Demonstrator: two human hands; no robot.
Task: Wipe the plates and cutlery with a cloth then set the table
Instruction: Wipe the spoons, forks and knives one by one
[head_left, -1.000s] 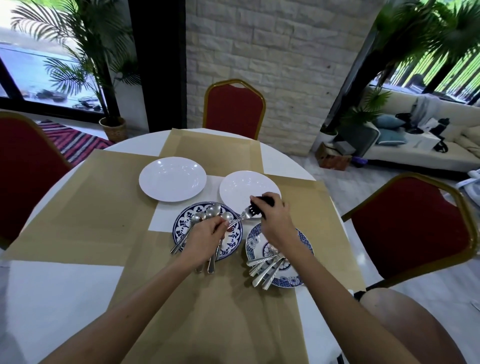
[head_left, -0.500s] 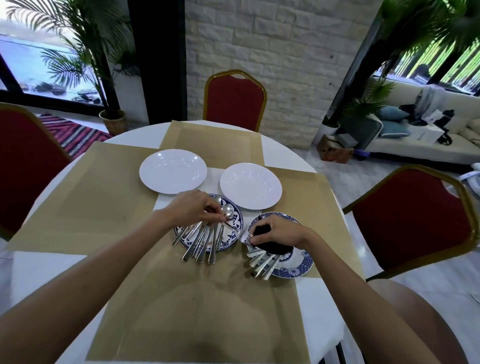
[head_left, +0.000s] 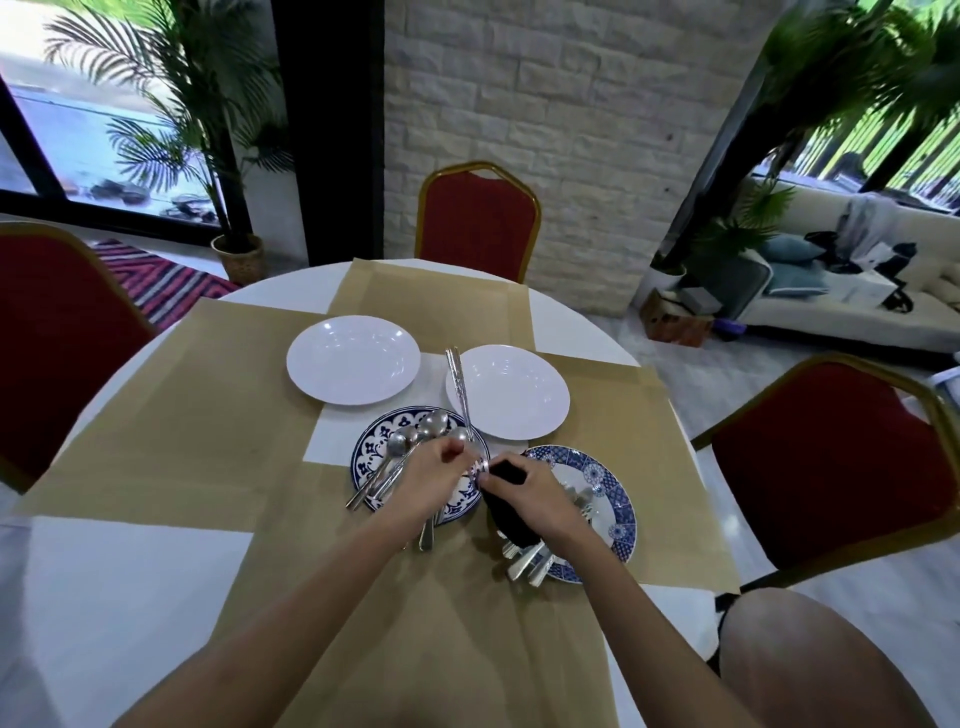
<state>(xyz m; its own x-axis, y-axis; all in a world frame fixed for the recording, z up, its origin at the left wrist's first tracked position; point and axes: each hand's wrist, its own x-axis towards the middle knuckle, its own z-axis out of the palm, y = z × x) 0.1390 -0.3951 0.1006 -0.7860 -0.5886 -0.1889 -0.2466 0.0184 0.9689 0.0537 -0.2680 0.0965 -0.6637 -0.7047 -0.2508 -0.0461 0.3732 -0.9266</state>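
Steel in hand: one fork (head_left: 464, 395), tines low between my hands, handle pointing away from me past the edge of the right white plate (head_left: 511, 389).
Left hand (head_left: 436, 480): fingers curled, pinching the fork near its head, above the left blue plate (head_left: 376, 441).
Right hand (head_left: 535, 496): closed round the black cloth (head_left: 506, 512), which is bunched against the tines and trails under my palm.
Step, as I read it: wiping cutlery piece by piece; no place is set yet.
Where things lie: spoons (head_left: 434, 423) heaped on the left blue plate, handles spilling over its near rim; more cutlery (head_left: 530, 564) on the right blue plate (head_left: 608, 488), partly under my wrist; the left white plate (head_left: 353, 358) sits beside its twin, farther out on the tan placemats (head_left: 208, 415).
Next move, in my judgement: draw the cloth up the shaft toward the handle while the left hand holds firm, then lay the fork apart from the unwiped pieces. Which pile is already wiped, I cannot tell.
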